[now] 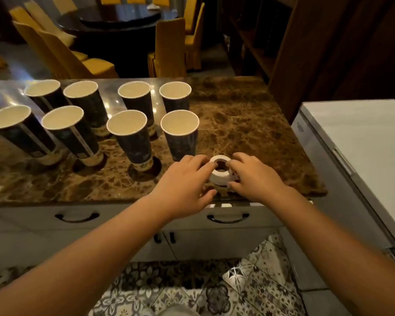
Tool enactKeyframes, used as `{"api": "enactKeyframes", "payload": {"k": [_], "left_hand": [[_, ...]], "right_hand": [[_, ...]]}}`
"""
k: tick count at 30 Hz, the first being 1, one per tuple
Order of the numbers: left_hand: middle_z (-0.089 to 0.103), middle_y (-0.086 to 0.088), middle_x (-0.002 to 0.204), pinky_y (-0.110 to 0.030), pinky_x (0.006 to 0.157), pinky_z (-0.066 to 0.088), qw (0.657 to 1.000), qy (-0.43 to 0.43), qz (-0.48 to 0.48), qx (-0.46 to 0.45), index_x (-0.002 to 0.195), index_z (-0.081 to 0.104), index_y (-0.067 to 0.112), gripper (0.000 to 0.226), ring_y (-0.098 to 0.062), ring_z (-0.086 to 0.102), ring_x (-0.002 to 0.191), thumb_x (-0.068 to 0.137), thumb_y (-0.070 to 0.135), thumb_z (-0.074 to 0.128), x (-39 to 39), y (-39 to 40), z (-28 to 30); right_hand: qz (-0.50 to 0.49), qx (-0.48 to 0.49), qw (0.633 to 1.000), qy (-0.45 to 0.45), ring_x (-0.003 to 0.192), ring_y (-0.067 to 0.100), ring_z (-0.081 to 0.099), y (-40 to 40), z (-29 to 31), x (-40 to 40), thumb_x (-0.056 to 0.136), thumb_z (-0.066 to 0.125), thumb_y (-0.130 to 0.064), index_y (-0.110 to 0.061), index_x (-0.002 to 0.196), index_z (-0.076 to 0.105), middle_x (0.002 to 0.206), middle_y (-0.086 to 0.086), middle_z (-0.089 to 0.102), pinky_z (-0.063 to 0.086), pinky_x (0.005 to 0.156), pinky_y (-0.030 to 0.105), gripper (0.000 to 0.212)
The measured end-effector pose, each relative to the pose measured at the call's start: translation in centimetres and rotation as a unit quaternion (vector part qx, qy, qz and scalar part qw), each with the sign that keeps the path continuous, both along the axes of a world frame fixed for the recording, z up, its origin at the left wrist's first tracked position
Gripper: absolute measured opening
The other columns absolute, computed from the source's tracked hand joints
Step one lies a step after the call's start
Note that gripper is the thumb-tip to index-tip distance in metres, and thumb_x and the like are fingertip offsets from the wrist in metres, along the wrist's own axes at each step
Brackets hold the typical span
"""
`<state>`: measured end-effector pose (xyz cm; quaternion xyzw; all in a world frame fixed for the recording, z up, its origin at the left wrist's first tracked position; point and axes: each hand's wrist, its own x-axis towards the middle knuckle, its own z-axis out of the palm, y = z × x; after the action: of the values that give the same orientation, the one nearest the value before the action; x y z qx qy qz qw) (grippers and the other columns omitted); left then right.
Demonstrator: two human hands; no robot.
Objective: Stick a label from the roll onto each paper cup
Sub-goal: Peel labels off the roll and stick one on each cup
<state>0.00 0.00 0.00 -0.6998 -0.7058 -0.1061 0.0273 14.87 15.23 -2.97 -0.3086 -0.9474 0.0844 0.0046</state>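
Several dark blue paper cups [132, 137] with cream insides stand upright in two rows on the brown marble counter [249, 124]. A white label roll [221, 171] lies flat near the counter's front edge, right of the nearest cup [180, 135]. My left hand [187, 185] touches the roll's left side with its fingertips. From the other side my right hand [253, 176] closes on the roll, its fingers on the rim and its thumb at the roll's lower right. Whether a label is peeled off is hidden by my fingers.
A white chest appliance [356, 142] stands right of the counter. White drawers with black handles [227, 218] sit under the counter edge. Yellow chairs [169, 49] and a dark round table are beyond the counter. A dark wooden shelf [306, 42] rises at back right.
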Motion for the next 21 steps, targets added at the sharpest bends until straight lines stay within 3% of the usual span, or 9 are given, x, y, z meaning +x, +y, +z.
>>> {"api": "enactKeyframes", "payload": {"k": [2,4,8,12,15,18,21], "left_hand": [[0.038,-0.003,0.151,-0.04,0.105,0.041,1.0,0.0,-0.001,-0.024,0.147,0.032,0.022,0.069,-0.024,0.039,0.132,0.088,0.049,0.056,0.6,1.3,-1.2],[0.032,-0.003,0.155,-0.041,0.107,0.036,0.999,0.007,0.002,-0.04,0.147,0.031,0.021,0.069,-0.024,0.034,0.135,0.089,0.045,0.058,1.1,2.4,-2.5],[0.034,-0.002,0.153,-0.043,0.103,0.039,0.998,0.006,0.027,-0.047,0.143,0.038,0.02,0.059,-0.024,0.035,0.136,0.091,0.037,0.058,1.0,4.3,-4.6],[0.041,-0.005,0.144,-0.041,0.098,0.04,0.999,0.011,-0.002,-0.045,0.125,0.056,0.02,0.036,-0.026,0.037,0.129,0.092,0.033,0.057,0.6,4.8,-5.0],[0.04,-0.002,0.141,-0.042,0.103,0.036,0.996,-0.054,-0.027,-0.059,0.118,0.059,0.023,0.027,-0.024,0.033,0.131,0.093,0.033,0.058,0.2,4.0,-5.1],[0.04,0.002,0.137,-0.035,0.108,0.031,0.977,-0.191,-0.034,-0.085,0.11,0.061,0.023,0.019,-0.016,0.031,0.13,0.092,0.031,0.062,0.2,2.7,-4.4],[0.046,0.004,0.127,-0.03,0.101,0.039,0.948,-0.308,-0.024,-0.082,0.104,0.06,0.022,0.013,-0.013,0.043,0.118,0.092,0.026,0.063,0.2,1.1,-3.1]], "right_hand": [[0.001,-0.002,1.0,-0.017,0.135,0.026,0.036,0.2,-0.7,0.1,0.086,0.064,-0.042,-0.035,0.139,0.038,0.154,-0.001,0.029,0.051,0.093,0.042,0.06],[0.011,-0.003,1.0,-0.027,0.132,0.026,0.04,0.4,-1.8,0.1,0.087,0.065,-0.039,-0.036,0.139,0.037,0.151,-0.001,0.033,0.052,0.09,0.042,0.059],[0.027,-0.013,1.0,0.006,0.106,0.026,0.057,1.3,-2.1,-0.1,0.09,0.061,-0.031,-0.035,0.124,0.05,0.129,-0.001,0.049,0.052,0.074,0.039,0.036],[0.051,-0.086,0.995,0.008,0.102,0.02,0.056,2.1,-1.4,0.2,0.088,0.065,-0.028,-0.034,0.117,0.061,0.122,-0.003,0.052,0.051,0.085,0.039,0.03],[0.065,-0.153,0.986,0.022,0.099,0.013,0.055,1.7,-0.8,0.9,0.086,0.071,-0.022,-0.028,0.116,0.065,0.118,-0.004,0.055,0.048,0.088,0.031,0.031],[0.077,-0.223,0.97,0.058,0.094,0.008,0.056,1.0,0.0,1.7,0.085,0.072,-0.019,-0.028,0.111,0.067,0.111,-0.005,0.058,0.045,0.081,0.021,0.028],[0.052,-0.31,0.939,0.137,0.093,0.004,0.06,-0.4,0.8,2.4,0.085,0.071,-0.016,-0.036,0.118,0.062,0.11,-0.012,0.061,0.052,0.084,0.025,0.039]]}}
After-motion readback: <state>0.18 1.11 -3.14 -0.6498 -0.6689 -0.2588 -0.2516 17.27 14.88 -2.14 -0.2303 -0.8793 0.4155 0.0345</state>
